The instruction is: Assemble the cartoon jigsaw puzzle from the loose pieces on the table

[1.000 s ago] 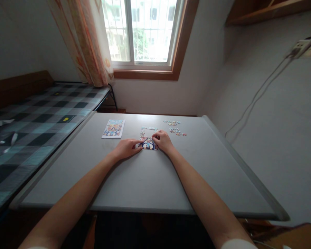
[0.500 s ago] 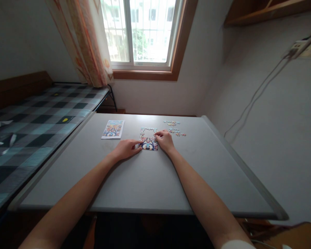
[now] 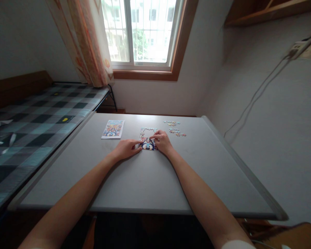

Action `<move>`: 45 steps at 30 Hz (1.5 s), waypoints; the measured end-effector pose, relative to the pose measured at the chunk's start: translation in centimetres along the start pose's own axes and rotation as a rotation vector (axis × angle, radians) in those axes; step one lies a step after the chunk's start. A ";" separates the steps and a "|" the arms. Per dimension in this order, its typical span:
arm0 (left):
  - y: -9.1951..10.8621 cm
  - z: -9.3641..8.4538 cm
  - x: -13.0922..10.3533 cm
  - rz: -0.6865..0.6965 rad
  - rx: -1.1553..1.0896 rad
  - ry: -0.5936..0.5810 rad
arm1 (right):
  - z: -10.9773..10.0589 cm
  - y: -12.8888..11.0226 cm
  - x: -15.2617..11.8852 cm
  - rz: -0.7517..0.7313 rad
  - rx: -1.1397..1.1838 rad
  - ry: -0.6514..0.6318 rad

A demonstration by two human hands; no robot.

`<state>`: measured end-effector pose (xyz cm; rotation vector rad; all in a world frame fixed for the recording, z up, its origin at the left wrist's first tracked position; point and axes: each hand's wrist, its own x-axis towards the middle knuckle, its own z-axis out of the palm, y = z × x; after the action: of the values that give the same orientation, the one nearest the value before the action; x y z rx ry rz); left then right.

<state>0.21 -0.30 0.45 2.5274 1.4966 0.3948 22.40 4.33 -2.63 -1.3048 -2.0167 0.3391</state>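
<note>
A partly assembled jigsaw puzzle (image 3: 148, 146) lies on the grey-white table (image 3: 145, 183), its lower part filled and its upper part a frame around a gap. My left hand (image 3: 125, 148) rests at the puzzle's left edge, thumb and forefinger spread apart on it, holding nothing. Over the right side of the puzzle is my right hand (image 3: 162, 141), its fingertips drawn together at the top of the filled part. Whether a piece is between those fingers is too small to make out.
A printed picture card (image 3: 113, 129) lies to the left of the puzzle. Loose puzzle pieces (image 3: 176, 131) are scattered at the right, with more pieces (image 3: 171, 122) behind them. A bed with a checked cover (image 3: 54, 114) stands along the left, and a window (image 3: 145, 34) is ahead.
My right hand has shifted left, from the puzzle's right edge toward its middle. My left hand, the card and the loose pieces stay where they were.
</note>
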 end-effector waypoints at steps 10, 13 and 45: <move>0.0 0.1 0.0 -0.012 -0.010 -0.007 | 0.1 -0.6 -0.1 -0.003 -0.151 -0.049; 0.0 0.1 0.0 -0.009 -0.007 -0.007 | 0.2 -0.7 -0.1 0.011 -0.146 -0.040; -0.4 0.2 0.1 0.017 -0.023 0.002 | -0.5 -0.8 -0.3 0.066 -0.082 -0.006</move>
<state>-0.03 -0.01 0.14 2.5244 1.4630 0.4152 22.26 3.60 -2.00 -1.4251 -2.0145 0.2944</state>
